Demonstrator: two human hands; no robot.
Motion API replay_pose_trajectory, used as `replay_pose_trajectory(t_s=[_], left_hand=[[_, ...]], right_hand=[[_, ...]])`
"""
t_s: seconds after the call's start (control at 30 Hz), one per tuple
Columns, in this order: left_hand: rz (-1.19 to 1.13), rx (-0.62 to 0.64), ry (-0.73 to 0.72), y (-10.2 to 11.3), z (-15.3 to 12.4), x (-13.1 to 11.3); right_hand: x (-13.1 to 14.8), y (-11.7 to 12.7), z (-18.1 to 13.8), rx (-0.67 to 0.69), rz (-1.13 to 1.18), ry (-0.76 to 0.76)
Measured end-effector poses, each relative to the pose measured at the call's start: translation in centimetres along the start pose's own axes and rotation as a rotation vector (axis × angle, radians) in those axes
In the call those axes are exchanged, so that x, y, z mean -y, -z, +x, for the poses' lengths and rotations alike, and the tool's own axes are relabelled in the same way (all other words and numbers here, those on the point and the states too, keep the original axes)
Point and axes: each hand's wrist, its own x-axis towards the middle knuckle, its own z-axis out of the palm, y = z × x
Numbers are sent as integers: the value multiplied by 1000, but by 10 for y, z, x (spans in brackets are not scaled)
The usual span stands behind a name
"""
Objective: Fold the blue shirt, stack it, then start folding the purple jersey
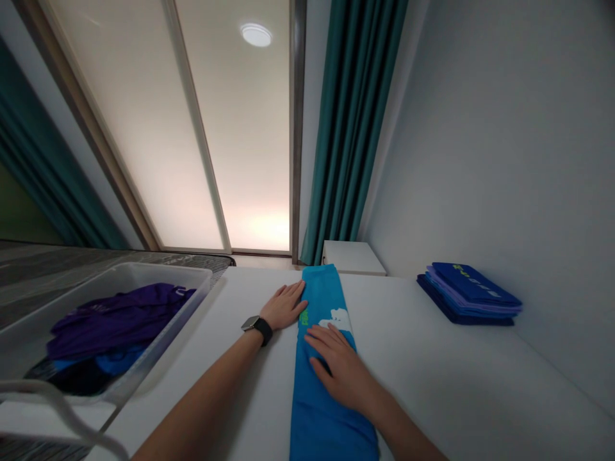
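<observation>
A bright blue T-shirt [327, 410], folded into a long narrow strip with a white and green print, lies flat on the white table [230, 397]. My left hand [285, 303], with a dark-banded watch [258, 328] on the wrist, rests palm down at the strip's left edge, fingertips touching the cloth near the print. Lower down, my right hand [339, 365] lies over the middle of the strip with its fingers spread, covering part of the white print. Neither hand grips the fabric.
On the left stands a translucent plastic bin [204, 278] holding crumpled purple and blue clothes [120, 320]. A stack of folded blue and purple garments [468, 291] sits at the right, near the wall. A white cabinet [353, 256] and teal curtain [355, 128] are beyond the table.
</observation>
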Motion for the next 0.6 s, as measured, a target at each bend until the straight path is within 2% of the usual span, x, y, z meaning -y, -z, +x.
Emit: replay_pose_trajectory(t_s=[0.3, 0.6], left_hand=[[-12, 23, -106, 8, -40, -18], [-20, 64, -239, 20, -86, -41]], right_hand=[[-24, -13, 1, -72, -61, -62], [-29, -17, 0, -10, -100, -109]])
